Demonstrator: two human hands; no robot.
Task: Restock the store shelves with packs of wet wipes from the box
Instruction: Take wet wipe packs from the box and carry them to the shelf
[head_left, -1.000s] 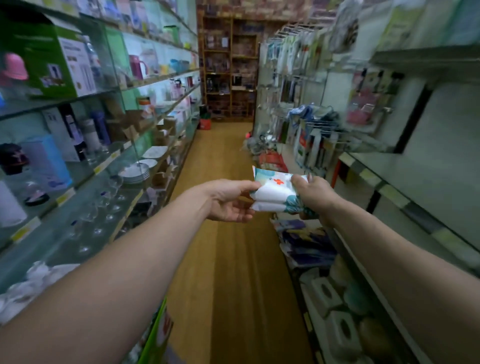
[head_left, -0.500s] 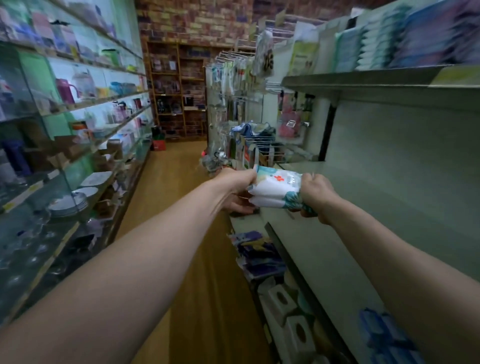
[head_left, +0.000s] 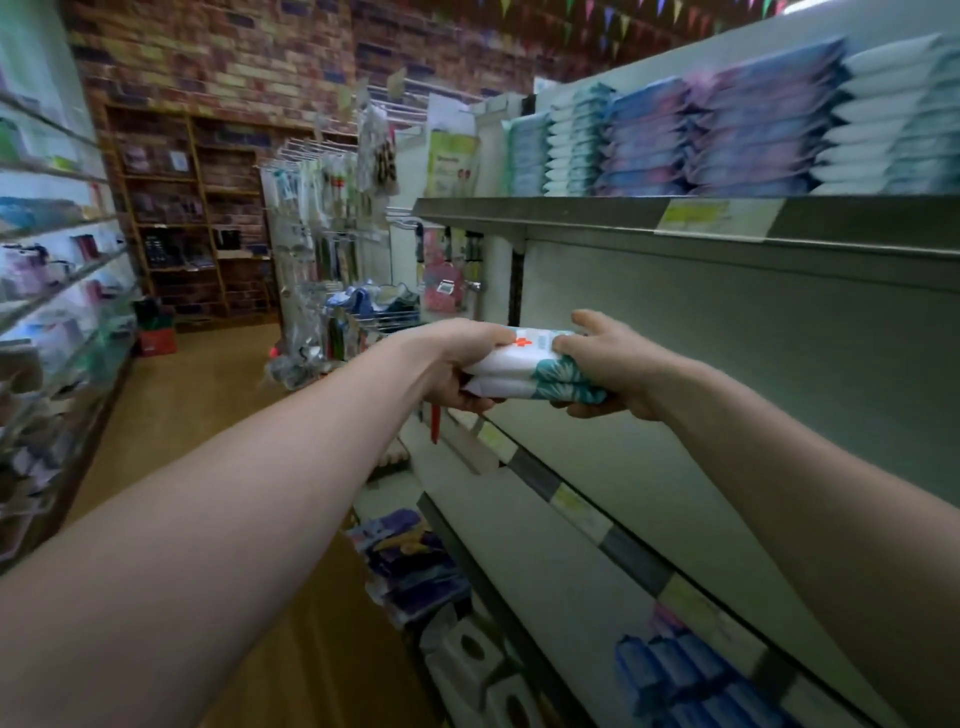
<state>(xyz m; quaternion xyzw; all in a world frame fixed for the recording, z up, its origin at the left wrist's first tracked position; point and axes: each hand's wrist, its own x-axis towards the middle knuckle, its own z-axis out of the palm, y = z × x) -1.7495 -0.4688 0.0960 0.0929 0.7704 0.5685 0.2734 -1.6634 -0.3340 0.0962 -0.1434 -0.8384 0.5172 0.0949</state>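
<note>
Arms outstretched, our left hand (head_left: 457, 366) and right hand (head_left: 608, 369) grip opposite ends of stacked wet wipes packs (head_left: 524, 371), fingers curled around them.

Two wipe packs (head_left: 524, 371) stacked flat, white with a red cross on top and teal flowers at one end, gripped end to end between left hand (head_left: 457, 364) and right hand (head_left: 608, 369), held level above the middle shelf (head_left: 649, 467) near its front edge — top shelf (head_left: 571, 215) lined with pack stacks (head_left: 727, 124)

Both arms bare, up to frame edge: left forearm (head_left: 234, 519), left hand (head_left: 452, 364), right forearm (head_left: 805, 493), right hand (head_left: 618, 369).
</note>
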